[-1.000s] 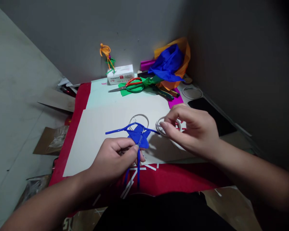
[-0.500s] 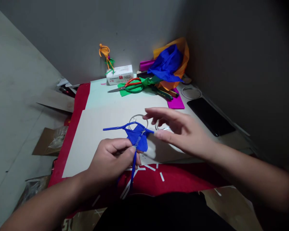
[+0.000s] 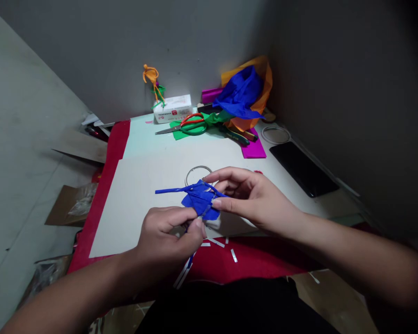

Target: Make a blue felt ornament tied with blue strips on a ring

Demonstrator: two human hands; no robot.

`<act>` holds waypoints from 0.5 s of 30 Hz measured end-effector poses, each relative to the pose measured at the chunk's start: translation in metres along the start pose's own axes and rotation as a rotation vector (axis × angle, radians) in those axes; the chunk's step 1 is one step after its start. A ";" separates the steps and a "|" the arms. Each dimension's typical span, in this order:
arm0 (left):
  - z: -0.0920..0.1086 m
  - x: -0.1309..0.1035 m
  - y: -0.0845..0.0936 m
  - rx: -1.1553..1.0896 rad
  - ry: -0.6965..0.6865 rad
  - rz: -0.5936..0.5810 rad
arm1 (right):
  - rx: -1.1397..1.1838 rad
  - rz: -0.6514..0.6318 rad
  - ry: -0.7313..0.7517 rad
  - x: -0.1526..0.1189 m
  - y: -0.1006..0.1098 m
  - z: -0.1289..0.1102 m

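A small blue figure (image 3: 199,199), made of thin wrapped arms and a flat blue paper piece, is held over the white board (image 3: 142,185). My left hand (image 3: 170,229) pinches its lower part between thumb and forefinger, and a blue leg hangs below. On the figure's right side, my right hand (image 3: 247,192) has its thumb and fingers around the upper part and the right arm. One blue arm sticks out to the left. Behind the figure a wire ring (image 3: 195,169) lies on the board.
Farther back are red-and-green scissors (image 3: 191,125), pliers (image 3: 238,136), crumpled blue paper (image 3: 242,93) and a white box (image 3: 173,109) with an orange figure (image 3: 151,79). A black phone (image 3: 304,169) lies right. White strips (image 3: 233,255) lie on red cloth (image 3: 264,257).
My right hand has moved left and down and closed on the figure's right side. The figure has shifted slightly right and its blue paper has turned.
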State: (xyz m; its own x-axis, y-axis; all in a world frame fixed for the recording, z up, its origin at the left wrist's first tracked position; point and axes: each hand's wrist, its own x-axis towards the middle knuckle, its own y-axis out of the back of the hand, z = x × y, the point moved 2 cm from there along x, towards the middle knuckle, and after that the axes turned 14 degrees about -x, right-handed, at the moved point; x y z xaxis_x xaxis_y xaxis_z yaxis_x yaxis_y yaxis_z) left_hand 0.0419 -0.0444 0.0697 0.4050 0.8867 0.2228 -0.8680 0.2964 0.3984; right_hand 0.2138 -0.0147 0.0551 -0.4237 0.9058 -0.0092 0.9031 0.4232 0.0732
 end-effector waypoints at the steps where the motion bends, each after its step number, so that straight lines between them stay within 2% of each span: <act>1: 0.000 -0.001 0.000 0.006 -0.003 0.016 | 0.005 0.017 -0.004 -0.001 0.000 0.000; 5: -0.002 -0.003 0.000 -0.001 -0.025 0.072 | 0.009 0.055 0.005 -0.003 0.000 -0.002; 12: -0.003 -0.002 0.001 0.033 -0.131 0.059 | -0.004 0.065 0.008 -0.004 -0.001 -0.003; 15: -0.002 -0.001 0.001 -0.024 -0.097 0.016 | -0.021 0.091 0.004 -0.004 -0.002 -0.002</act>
State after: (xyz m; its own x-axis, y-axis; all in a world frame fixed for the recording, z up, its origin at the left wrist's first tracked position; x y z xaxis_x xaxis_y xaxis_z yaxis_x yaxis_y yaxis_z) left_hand 0.0400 -0.0439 0.0688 0.4156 0.8534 0.3147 -0.8810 0.2917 0.3724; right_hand 0.2137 -0.0186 0.0570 -0.3407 0.9402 0.0027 0.9361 0.3390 0.0940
